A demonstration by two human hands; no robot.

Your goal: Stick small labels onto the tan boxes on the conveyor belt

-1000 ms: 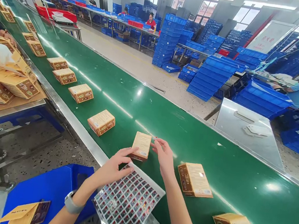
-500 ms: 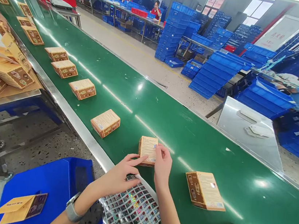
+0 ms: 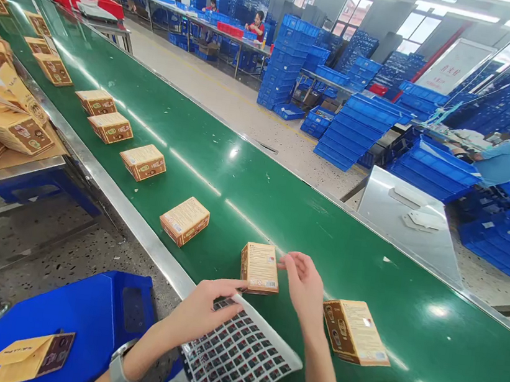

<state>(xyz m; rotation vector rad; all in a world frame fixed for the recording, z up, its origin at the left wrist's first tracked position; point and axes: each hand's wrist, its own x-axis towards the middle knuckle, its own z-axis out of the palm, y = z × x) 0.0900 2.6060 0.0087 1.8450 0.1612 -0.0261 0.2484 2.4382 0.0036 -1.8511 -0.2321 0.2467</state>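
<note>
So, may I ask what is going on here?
The person's left hand holds a sheet of small stickers at the near edge of the green conveyor belt. The right hand is close to a box there; whether they touch is unclear. That box bears a small sticker on top. More boxes lie along the belt.

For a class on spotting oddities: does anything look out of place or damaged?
Yes: one box lies on the blue stool with its flap open, while the nearer boxes on the belt look closed.
</note>
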